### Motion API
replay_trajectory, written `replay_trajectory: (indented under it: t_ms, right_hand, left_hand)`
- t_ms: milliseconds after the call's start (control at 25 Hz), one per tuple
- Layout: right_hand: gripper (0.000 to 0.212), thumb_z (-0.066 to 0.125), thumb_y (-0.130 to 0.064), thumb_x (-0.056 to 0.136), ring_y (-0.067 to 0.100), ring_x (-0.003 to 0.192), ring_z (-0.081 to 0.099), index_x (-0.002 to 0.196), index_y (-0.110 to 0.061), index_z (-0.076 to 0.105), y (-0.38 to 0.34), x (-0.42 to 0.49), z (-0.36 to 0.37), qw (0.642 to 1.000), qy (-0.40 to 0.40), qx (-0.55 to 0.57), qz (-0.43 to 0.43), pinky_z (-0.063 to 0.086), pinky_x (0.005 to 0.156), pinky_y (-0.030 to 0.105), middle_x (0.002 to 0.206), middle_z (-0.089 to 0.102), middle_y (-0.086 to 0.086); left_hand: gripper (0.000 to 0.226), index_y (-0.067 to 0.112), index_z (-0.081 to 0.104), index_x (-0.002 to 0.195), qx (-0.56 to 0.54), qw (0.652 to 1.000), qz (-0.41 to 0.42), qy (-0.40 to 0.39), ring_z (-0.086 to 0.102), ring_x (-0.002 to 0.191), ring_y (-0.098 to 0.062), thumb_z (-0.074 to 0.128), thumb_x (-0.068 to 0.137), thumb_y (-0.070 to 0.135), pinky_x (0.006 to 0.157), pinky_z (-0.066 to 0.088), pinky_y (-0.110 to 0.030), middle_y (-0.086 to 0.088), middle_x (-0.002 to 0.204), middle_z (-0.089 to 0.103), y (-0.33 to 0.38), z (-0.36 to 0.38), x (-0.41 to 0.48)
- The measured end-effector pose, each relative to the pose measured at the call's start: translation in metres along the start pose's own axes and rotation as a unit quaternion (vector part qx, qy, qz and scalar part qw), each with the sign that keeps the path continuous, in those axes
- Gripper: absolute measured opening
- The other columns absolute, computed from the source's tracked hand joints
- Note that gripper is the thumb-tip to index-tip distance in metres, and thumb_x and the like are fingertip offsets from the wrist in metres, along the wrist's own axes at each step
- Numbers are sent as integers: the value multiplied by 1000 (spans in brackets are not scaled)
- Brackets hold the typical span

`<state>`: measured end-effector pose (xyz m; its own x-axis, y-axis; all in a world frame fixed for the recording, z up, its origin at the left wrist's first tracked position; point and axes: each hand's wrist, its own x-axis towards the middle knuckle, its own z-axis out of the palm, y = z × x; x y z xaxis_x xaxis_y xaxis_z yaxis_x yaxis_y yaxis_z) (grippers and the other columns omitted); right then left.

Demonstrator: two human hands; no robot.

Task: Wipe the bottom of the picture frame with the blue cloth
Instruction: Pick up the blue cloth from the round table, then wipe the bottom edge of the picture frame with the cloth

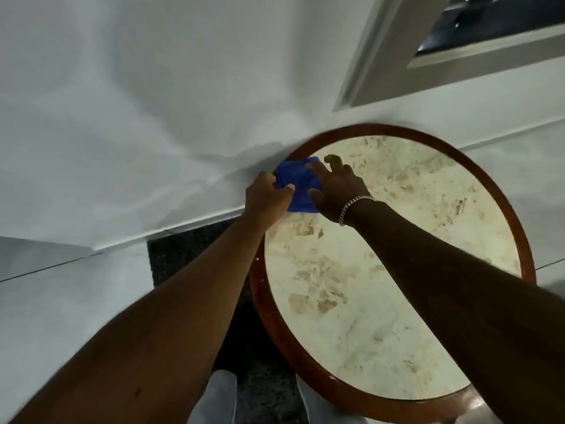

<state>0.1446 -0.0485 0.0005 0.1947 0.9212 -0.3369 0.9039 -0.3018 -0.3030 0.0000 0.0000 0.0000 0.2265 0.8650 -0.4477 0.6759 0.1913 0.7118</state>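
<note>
A folded blue cloth [301, 185] lies on the far left edge of a round table [458, 139], close to the wall. My left hand [266, 194] pinches the cloth's left side between thumb and fingers. On the cloth's right side rests my right hand [336, 191], fingers spread, a silver bracelet on its wrist. The picture frame [394, 53], white with a dark picture inside, hangs on the wall at the upper right, well above both hands.
The table has a cream marble-look top and a brown wooden rim. A white wall fills the upper left, with a baseboard [183, 228] below it. A dark rug [183, 255] lies under the table on a pale tiled floor. My legs show at the bottom.
</note>
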Motion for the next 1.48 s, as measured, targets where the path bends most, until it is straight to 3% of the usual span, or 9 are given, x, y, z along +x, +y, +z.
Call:
replay_trajectory:
  t_ms: [200,320,400,640,840,1000,1160,1240,1480]
  right_hand:
    - [64,67,-8,79,41,121,51,138,-18,44,20,23,36,979,33,188,74,48,99,44,140,43,22]
    - [62,60,6,72,36,105,61,128,-21,53,19,24,32,933,58,325,143,55,77,36,118,62,19]
    - [61,57,9,72,31,97,65,123,-24,55,10,15,23,901,71,403,146,53,62,28,108,67,16]
    - [62,66,12,69,8,78,64,119,-24,57,-53,-13,-64,851,209,479,43,51,60,11,98,66,1]
    - [60,68,13,72,14,91,61,122,-17,57,-135,-45,-193,824,314,462,-97,51,67,6,110,62,-1]
    - [57,72,7,73,14,81,59,122,-19,57,-195,-68,-286,785,401,438,-179,50,64,7,111,62,-2]
    - [56,71,6,77,18,85,61,124,-21,57,-252,-87,-370,725,451,452,-259,56,69,20,119,62,1]
    - [55,70,6,78,16,85,60,124,-21,57,-279,-97,-412,689,490,443,-299,56,68,17,120,61,0]
    - [44,66,4,82,14,85,58,121,-16,59,-336,-121,-507,580,628,382,-352,52,69,18,117,59,-1]
  left_hand:
    - [15,13,57,88,-111,990,-92,10,69,84,-29,69,79,15,78,62,-44,-5,82,63,-14,34,25]
    - [11,7,60,75,-228,957,-178,-5,68,70,-31,68,76,-2,64,61,-40,-13,78,66,-8,26,23]
    - [15,9,62,72,-268,946,-183,-17,65,62,-27,69,74,-5,51,55,-33,-12,73,66,-1,9,15]
    - [26,20,65,82,-290,956,-36,9,71,59,-11,68,78,-5,46,56,-18,1,78,70,59,-82,-28]
    - [30,23,63,83,-266,953,134,60,68,73,-14,67,80,-7,56,57,-18,3,82,69,147,-201,-75]
    - [32,26,64,84,-249,928,251,117,67,76,-9,68,80,-5,57,56,-12,8,83,67,212,-286,-114]
    - [28,21,64,93,-237,886,353,189,67,85,-11,71,79,-1,71,58,-19,8,90,67,273,-362,-155]
    - [31,27,62,89,-239,854,409,216,68,87,-15,71,80,-1,75,59,-24,9,90,67,302,-399,-177]
    - [27,12,67,110,-218,748,534,330,67,80,4,71,83,6,67,54,-5,12,90,67,374,-462,-223]
